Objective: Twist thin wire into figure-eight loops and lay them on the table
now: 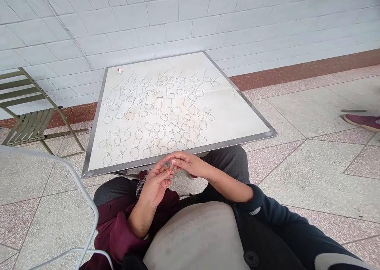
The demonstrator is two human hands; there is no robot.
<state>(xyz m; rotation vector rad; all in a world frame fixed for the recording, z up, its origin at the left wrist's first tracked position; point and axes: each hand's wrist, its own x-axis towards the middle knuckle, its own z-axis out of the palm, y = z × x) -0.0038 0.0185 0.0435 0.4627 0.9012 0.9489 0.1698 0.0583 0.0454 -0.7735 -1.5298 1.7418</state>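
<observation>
Near the table's front edge, my left hand (158,181) pinches a thin looped wire (165,162) between thumb and fingers. Close beside it, my right hand (184,163) has its thumb and fingers closed on the same wire, with a short end hanging below. Both hands are above my lap. Rows of thin wire loops (162,127) lie on the white table (237,123); those toward the front are figure-eight shaped, those toward the back are single loops with straight tails.
A small white and red object (120,71) sits at the table's back left corner. A slatted folding chair (29,123) stands at left, a pale metal frame (89,199) nearer me. A person's shoe (362,120) shows at far right. Behind is a tiled wall (163,17).
</observation>
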